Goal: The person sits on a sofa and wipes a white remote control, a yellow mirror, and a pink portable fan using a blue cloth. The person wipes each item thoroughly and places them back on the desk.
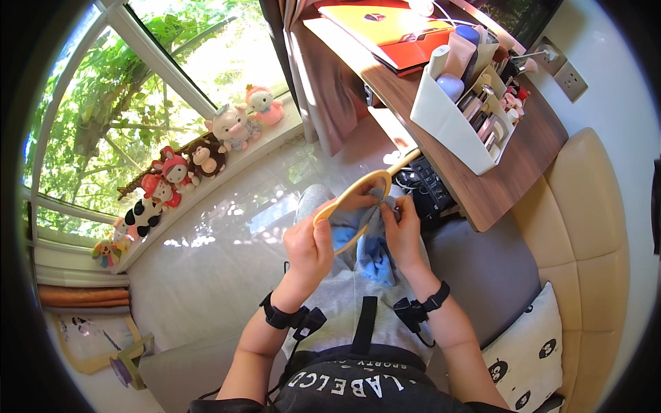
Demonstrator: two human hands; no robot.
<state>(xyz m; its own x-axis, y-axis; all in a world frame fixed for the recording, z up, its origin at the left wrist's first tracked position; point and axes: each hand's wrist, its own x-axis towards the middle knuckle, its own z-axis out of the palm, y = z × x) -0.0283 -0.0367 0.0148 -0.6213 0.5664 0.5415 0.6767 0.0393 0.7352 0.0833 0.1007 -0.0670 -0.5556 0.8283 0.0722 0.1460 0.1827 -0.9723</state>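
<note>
My left hand [308, 249] grips the left rim of a hand mirror [356, 195] with a yellow frame, its thumb on the edge. The mirror is held tilted above my lap, its handle pointing up and to the right. A blue-grey cloth [375, 258] is pinched in my right hand [403, 232] at the mirror's right side. Part of the cloth is gathered against the rim, and the rest hangs over my grey trousers [335, 299]. Fingers show in the glass as a reflection.
A wooden desk [521, 165] at upper right carries a white cosmetics organizer [449, 129] and an orange laptop [392, 31]. Plush toys [206, 155] line the windowsill. Beside me are a beige padded backrest [583, 227] and a patterned cushion [532, 356]. Black straps circle both wrists.
</note>
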